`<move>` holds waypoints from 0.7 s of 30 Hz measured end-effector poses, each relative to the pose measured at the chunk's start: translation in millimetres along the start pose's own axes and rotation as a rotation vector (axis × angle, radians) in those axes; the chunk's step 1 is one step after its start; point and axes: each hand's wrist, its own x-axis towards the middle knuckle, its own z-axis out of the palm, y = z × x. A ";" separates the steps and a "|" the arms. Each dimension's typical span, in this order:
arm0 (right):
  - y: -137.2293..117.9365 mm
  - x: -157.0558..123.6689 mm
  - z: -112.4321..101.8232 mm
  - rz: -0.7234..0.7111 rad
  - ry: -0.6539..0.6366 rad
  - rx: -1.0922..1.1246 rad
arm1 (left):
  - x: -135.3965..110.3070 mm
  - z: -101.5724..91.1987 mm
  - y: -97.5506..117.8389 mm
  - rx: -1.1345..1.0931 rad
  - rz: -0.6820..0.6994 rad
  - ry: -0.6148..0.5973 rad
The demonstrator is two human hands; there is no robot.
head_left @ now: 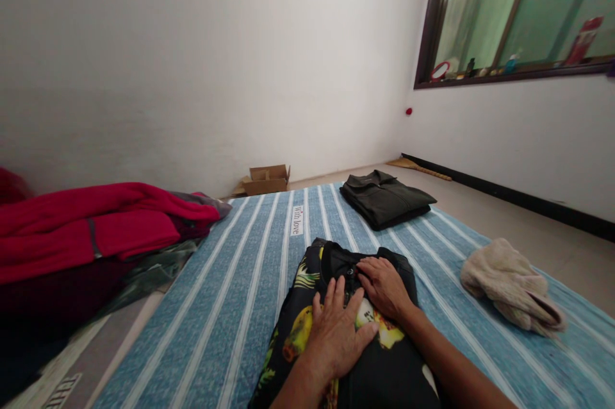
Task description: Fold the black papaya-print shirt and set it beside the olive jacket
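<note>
A black shirt with a yellow and green fruit print (307, 325) lies flat in front of me on a blue striped mat (240, 293). My left hand (336, 332) rests palm down on the middle of the shirt, fingers stretched out. My right hand (384, 284) lies flat on the shirt's upper part near the collar and buttons, fingers extended. Neither hand holds anything.
A folded dark green garment (387, 199) sits at the mat's far end. A crumpled beige cloth (512, 284) lies at the right edge. Red and dark clothes (91, 229) are heaped at the left. A small cardboard box (266, 179) stands by the wall, a window ledge (509, 72) holds small items.
</note>
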 end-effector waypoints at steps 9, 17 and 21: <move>-4.2 1.3 -4.4 0.020 0.001 0.002 | -0.1 0.5 0.5 0.005 -0.005 -0.001; -2.8 0.9 -2.4 0.018 0.013 0.005 | -1.1 0.1 0.8 -0.005 0.006 0.005; -2.4 0.4 -3.0 0.016 0.007 0.000 | -1.1 1.1 0.0 -0.005 0.008 0.007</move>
